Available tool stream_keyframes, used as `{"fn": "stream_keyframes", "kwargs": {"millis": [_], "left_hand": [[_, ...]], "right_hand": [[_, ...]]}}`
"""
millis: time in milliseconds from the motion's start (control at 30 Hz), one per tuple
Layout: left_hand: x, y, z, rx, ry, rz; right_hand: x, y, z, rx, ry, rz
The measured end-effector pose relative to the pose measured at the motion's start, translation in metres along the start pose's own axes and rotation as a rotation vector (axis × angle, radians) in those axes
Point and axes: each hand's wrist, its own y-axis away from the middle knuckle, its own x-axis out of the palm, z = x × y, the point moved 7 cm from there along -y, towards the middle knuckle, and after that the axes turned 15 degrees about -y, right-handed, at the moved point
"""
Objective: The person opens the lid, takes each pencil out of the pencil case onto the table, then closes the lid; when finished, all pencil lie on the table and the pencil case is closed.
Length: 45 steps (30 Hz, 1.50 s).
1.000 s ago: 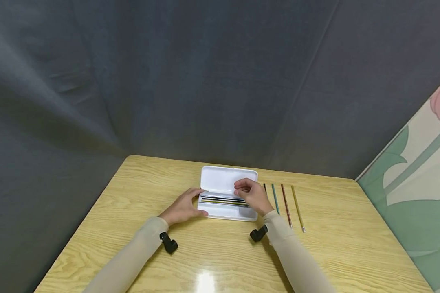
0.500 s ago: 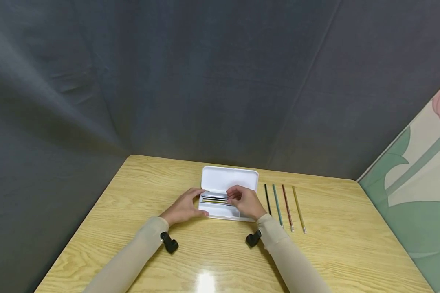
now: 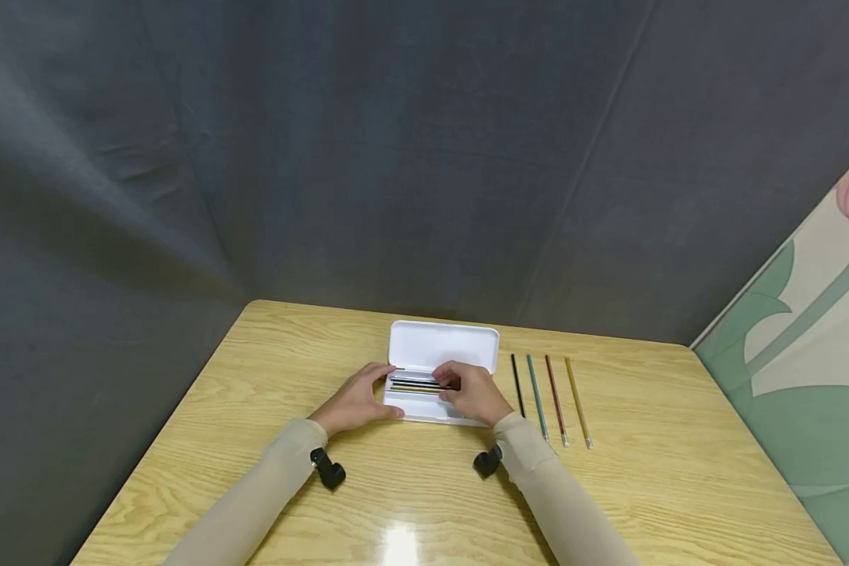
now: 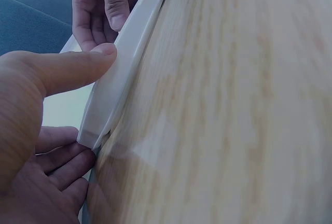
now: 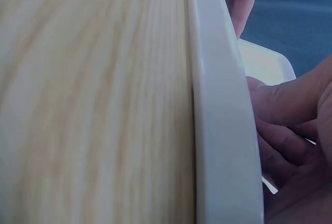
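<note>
A white pencil case (image 3: 424,408) lies on the table with its lid (image 3: 442,344) raised at the back. Several pencils (image 3: 413,384), dark and yellow, lie lengthwise inside it. My left hand (image 3: 354,399) holds the case's left end, its thumb (image 4: 85,67) on the near wall and its fingers at the far side. Over the right half of the case, my right hand (image 3: 472,393) reaches in with curled fingers. A dark pencil shows between its thumb and forefinger. The right wrist view has the right thumb (image 5: 280,99) behind the case's wall, where the fingertips are hidden.
To the right of the case, a black pencil (image 3: 518,385), a teal pencil (image 3: 537,395), a red pencil (image 3: 556,399) and a yellow pencil (image 3: 578,402) lie side by side on the wooden table (image 3: 410,487). A dark curtain (image 3: 424,157) hangs behind the table.
My right hand has moved left and down from above the case's right end to the pencils inside, its fingers closing there. My left hand has stayed on the case.
</note>
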Motion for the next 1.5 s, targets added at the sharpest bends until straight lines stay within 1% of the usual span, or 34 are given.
{"fn": "stream_keyframes", "kwargs": {"millis": [133,267,467,667,833,1133,1267,1500], "left_hand": [[0.002,0.000,0.002,-0.002,0.003,0.002],[0.003,0.001,0.003,-0.007,0.009,0.004],[0.002,0.001,0.002,-0.009,0.003,0.009],[0.001,0.000,0.002,-0.010,-0.010,0.010],[0.001,0.000,0.003,-0.013,-0.005,0.014],[0.001,0.001,0.002,-0.017,0.011,0.009],[0.000,0.000,0.001,-0.016,0.008,0.006],[0.000,0.001,0.001,-0.017,0.008,0.007]], "right_hand": [[0.002,0.001,0.001,-0.016,0.028,0.009],[0.003,0.001,0.002,-0.012,0.036,0.020],[0.004,0.000,0.003,-0.028,0.079,0.056],[0.006,-0.002,0.004,-0.021,0.086,0.091],[0.009,-0.001,0.007,-0.053,0.108,0.122],[0.008,-0.001,0.008,-0.084,0.104,0.094],[0.008,-0.002,0.010,-0.090,0.089,0.099],[0.009,-0.004,0.011,-0.110,0.111,0.104]]}}
